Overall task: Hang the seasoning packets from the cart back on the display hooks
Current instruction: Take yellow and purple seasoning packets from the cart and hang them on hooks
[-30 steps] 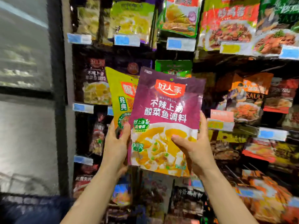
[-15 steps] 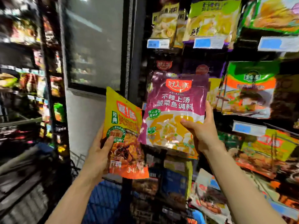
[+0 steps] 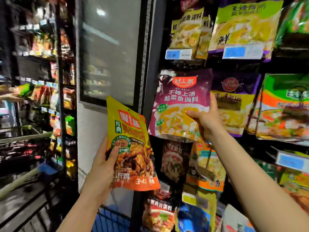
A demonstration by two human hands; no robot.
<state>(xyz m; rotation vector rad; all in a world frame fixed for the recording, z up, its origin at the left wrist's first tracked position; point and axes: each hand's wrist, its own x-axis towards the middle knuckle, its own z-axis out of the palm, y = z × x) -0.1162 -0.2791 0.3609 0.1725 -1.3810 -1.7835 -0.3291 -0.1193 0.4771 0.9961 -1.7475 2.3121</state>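
My right hand (image 3: pixel 206 117) grips a purple seasoning packet (image 3: pixel 181 101) by its lower right corner and holds it up against the left column of the hanging display. Its top edge lies level with a dark gap in the rack; the hook itself is hidden. My left hand (image 3: pixel 103 166) grips a yellow and orange seasoning packet (image 3: pixel 132 146) by its lower left edge, held lower and to the left, in front of the black post. The blue cart (image 3: pixel 108 218) shows at the bottom, below my left arm.
Hanging packets fill the rack on the right, with blue price tags (image 3: pixel 178 54) under each row. A glass-fronted panel (image 3: pixel 108 51) stands left of the black post (image 3: pixel 151 64). Blurred shelves of goods (image 3: pixel 41 97) run along the far left.
The two packets, first overlapped in front of me, have come apart. My right hand has carried the purple one up and right to the rack; my left keeps the yellow one lower left.
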